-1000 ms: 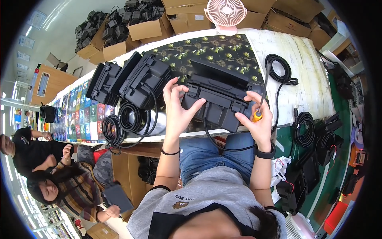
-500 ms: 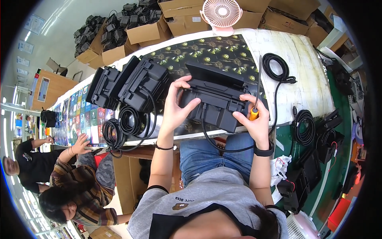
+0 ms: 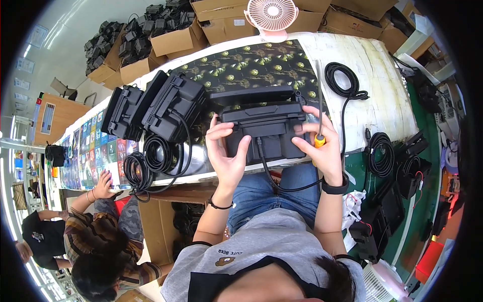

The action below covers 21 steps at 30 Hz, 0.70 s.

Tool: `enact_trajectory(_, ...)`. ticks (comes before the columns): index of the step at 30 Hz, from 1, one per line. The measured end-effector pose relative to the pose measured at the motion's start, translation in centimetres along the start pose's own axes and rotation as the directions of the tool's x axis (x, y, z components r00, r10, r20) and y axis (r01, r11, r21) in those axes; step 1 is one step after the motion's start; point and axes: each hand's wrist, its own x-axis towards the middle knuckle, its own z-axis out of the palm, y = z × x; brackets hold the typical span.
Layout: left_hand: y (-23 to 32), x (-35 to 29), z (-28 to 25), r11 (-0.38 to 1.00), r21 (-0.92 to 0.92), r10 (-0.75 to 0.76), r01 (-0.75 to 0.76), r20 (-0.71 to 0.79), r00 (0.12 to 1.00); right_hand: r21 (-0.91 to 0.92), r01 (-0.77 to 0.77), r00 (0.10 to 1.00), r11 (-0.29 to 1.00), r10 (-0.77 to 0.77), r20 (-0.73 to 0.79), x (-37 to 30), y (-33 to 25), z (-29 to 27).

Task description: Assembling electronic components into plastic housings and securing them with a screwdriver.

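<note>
A black box-shaped device (image 3: 264, 126) lies on the patterned table mat (image 3: 241, 65) in front of me, with a black cable running from its near side down to my lap. My left hand (image 3: 226, 156) grips its left near edge, fingers spread on top. My right hand (image 3: 319, 148) holds its right side and also clasps a screwdriver (image 3: 319, 108) with an orange-and-yellow handle, its shaft pointing away from me.
Two more black devices (image 3: 173, 103) with coiled cables (image 3: 151, 161) sit to the left. A coiled black cable (image 3: 342, 80) lies to the right. A pink fan (image 3: 271, 15) and cardboard boxes (image 3: 171, 38) stand at the back. Another person (image 3: 100, 236) sits lower left, with one hand on the table.
The device has been turned and pulled a little toward me. My left hand shifted to its left near edge. The screwdriver shaft now points up. The person at lower left has moved.
</note>
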Motion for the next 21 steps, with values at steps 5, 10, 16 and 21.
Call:
enact_trajectory(5,-0.5,-0.4,-0.1,0.998,0.003,0.065,-0.065,-0.002,0.998,0.146,0.022,0.993,0.989,-0.005,-0.117,1.1,-2.1,1.2)
enact_trajectory(10,-0.5,-0.5,0.2,0.999,-0.008,0.045,-0.046,-0.019,0.999,-0.227,0.180,0.977,0.957,-0.201,-0.072,1.5,-2.4,1.1)
enact_trajectory(16,-1.4,0.3,-0.1,0.995,0.093,0.013,-0.021,0.080,0.997,-0.508,0.346,0.911,0.788,-0.413,-0.020,1.6,-3.6,2.5)
enact_trajectory(21,-1.9,1.4,-2.1,0.975,0.102,0.153,-0.198,0.343,0.927,-0.604,0.269,0.942,0.750,-0.336,0.003,1.0,-3.7,2.2)
